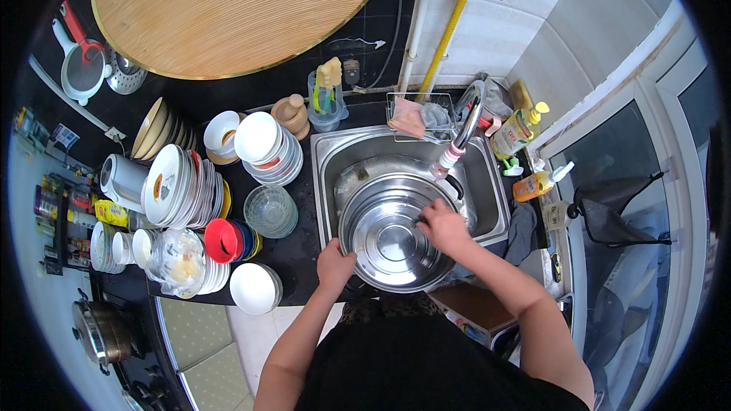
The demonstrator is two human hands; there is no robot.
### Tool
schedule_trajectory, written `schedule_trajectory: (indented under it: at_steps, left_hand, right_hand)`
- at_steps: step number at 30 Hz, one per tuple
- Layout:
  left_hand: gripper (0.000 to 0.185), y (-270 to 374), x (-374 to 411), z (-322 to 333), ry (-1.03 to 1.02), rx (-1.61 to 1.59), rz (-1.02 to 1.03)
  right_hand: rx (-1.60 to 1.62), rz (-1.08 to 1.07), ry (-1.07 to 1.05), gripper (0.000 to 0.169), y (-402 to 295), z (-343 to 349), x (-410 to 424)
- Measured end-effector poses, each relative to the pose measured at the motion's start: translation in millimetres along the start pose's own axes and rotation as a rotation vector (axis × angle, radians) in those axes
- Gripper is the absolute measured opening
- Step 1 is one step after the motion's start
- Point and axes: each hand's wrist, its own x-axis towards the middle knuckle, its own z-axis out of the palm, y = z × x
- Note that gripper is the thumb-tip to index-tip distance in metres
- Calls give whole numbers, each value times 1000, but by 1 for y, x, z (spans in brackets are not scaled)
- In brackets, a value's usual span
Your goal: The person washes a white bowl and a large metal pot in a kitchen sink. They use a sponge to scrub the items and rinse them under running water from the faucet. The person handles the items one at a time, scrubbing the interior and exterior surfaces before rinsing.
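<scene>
A large stainless steel pot [377,240] with a black side handle rests over the near part of the steel sink [322,182], tilted so its inside faces up. My left hand [336,265] grips its rim at the left. My right hand [444,227] is inside the pot at the right wall, its fingers curled on a small dark thing, perhaps a scrubber; too small to tell. The faucet [471,114] with a pink and white nozzle [448,161] hangs over the pot's far right edge. Behind the sink, a wire rack [422,97] holds a pink cloth [407,117].
Stacked white plates [165,185], white bowls [260,140], glass bowls [271,211] and a red bowl [224,241] crowd the counter at left. More white bowls [255,289] stand by its front edge. Pump bottles [517,131] and a grey cloth [521,231] lie right of the sink.
</scene>
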Motion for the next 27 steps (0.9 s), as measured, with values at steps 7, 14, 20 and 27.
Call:
schedule_trajectory:
  at_steps: [7,14,20,27]
  left_hand:
    - [22,3,-18,-2,48,28,39]
    - [19,2,-36,-2,70,14,29]
    - [18,-6,-32,3,91,-19,33]
    - [20,2,-32,-2,73,73,68]
  right_hand:
    - [-240,392,-139,15,0,135,40]
    - [360,-296,-221,10,-73,153,4]
    - [126,462,-72,11,-3,115,26]
    - [109,-34,-143,13,-22,130,3]
